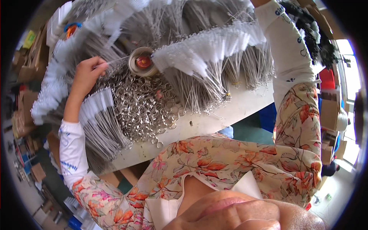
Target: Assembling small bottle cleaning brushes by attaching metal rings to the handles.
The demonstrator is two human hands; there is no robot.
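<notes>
My left hand (90, 72) is closed in a pinch at the left of the table. From its fingertips a thin pale wire (118, 60) sticks out toward a round tub (132, 63) with a red thing (143, 61) inside. A heap of small metal split rings (140, 105) lies just right of and below this hand. Beside my left forearm is a bundle of wire-handled brushes with white bristles (101, 122). My right arm reaches to the far right; only a bit of my right hand (261, 2) shows at the top edge, its fingers out of sight.
More brush bundles (207, 50) cover the far part of the pale table (214, 119). Black brushes (320, 38) hang or lie at the far right. An orange and blue item (72, 28) sits at the far left. Cardboard boxes (26, 111) stand beyond the table's left.
</notes>
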